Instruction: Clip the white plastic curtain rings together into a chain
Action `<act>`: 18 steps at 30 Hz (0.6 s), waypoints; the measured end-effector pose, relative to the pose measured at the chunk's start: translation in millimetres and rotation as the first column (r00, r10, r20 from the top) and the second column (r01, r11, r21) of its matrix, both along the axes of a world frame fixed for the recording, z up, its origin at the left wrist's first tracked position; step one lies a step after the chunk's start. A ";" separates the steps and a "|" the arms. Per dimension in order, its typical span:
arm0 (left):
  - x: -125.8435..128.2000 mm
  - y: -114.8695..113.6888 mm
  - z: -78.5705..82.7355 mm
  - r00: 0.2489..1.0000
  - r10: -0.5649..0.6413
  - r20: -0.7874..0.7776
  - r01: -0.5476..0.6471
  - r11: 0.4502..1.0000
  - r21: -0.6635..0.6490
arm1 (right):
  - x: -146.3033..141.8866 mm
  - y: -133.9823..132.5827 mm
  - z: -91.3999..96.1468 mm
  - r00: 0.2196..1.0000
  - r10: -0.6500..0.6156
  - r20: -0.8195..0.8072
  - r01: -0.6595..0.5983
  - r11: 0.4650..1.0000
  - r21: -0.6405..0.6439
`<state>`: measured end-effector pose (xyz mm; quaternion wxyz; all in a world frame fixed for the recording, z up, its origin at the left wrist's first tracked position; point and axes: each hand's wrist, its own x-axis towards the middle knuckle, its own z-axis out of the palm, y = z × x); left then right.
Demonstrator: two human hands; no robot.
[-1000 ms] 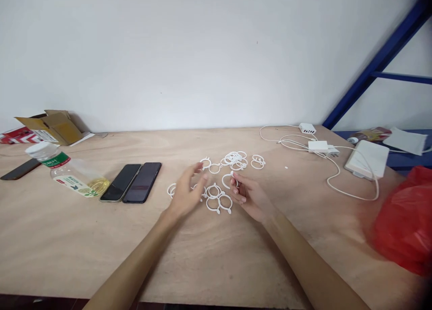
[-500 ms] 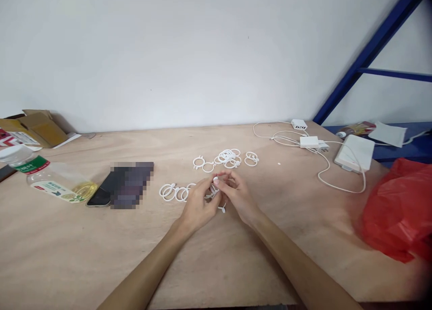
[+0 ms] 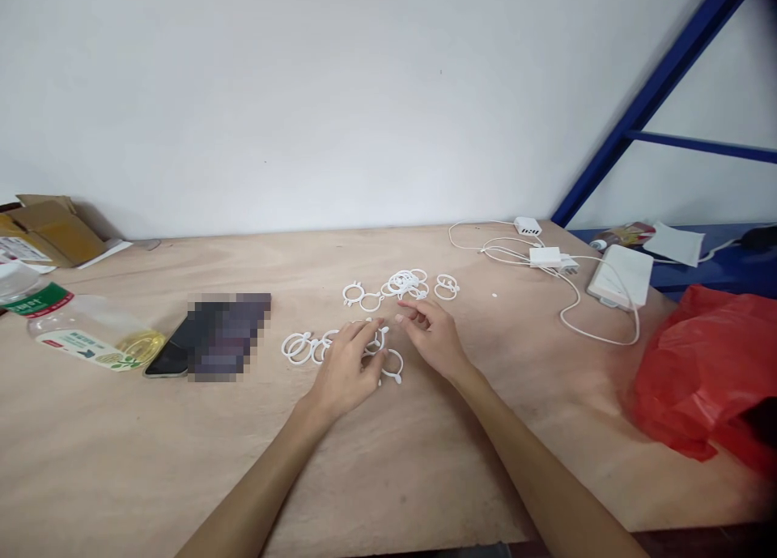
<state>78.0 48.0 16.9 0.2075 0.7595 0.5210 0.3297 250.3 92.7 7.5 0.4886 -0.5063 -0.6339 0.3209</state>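
You are parting your hands: the right hand (image 3: 434, 338) is spreading its grip empty, while the left hand (image 3: 347, 368) is settling on the white rings (image 3: 393, 365) directly under its grip, which I cannot tell is pinching.

I see white rings (image 3: 408, 284) against a pale tan, wood-grained tabletop (image 3: 425, 461). The plastic bag (image 3: 698, 372) is bright red, the cables (image 3: 571, 315) white, the shelf frame (image 3: 643, 108) blue. The clear bottle (image 3: 78, 335) shows a green-and-white label and yellowish liquid; the cardboard box (image 3: 52, 230) is brown.
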 end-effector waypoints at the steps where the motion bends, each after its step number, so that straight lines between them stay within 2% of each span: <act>1: -1.0 0.4 -1.0 1.000 -0.003 -0.005 0.003 1.000 0.007 | 2.4 2.2 -0.9 1.000 -0.008 0.029 0.007 1.000 0.016; 3: -2.1 1.0 -1.9 1.000 -0.016 0.007 0.016 1.000 0.005 | 5.1 2.9 0.8 0.999 0.030 0.019 -0.030 1.000 -0.007; 8: -2.9 2.4 1.2 0.995 -0.043 0.092 0.041 0.999 0.022 | -2.4 -8.5 13.0 0.958 0.261 -0.122 -0.274 0.956 -0.108; 13: -3.9 0.8 11.7 0.966 -0.124 0.226 0.127 0.992 0.002 | -12.0 -13.6 18.7 0.966 0.239 -0.103 -0.247 0.966 -0.079; 18: -2.6 -1.1 18.7 0.963 -0.105 0.248 0.121 0.991 -0.052 | -17.8 -17.7 28.6 0.969 0.245 -0.017 -0.246 0.969 -0.027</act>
